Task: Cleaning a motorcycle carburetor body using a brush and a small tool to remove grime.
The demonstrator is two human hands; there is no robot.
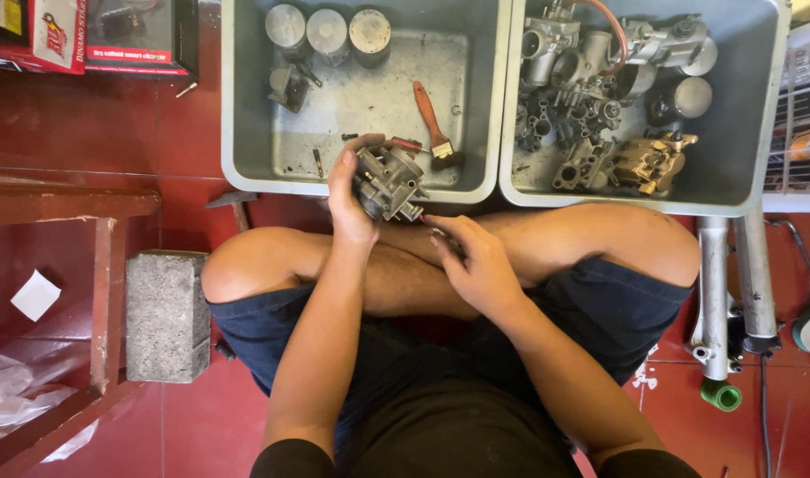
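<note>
Left hand [347,199] grips a metal carburetor [389,183]; right hand [476,261] pinches a small tool [433,227] against it

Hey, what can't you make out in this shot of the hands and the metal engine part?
Head view only:
- Underside of the engine part: hidden by the left hand.
- Tool tip at the right hand: too small, fingers cover it.
- Parts in the right tray: piled, cut by the top edge.
- Brush bristles: too small.
</note>
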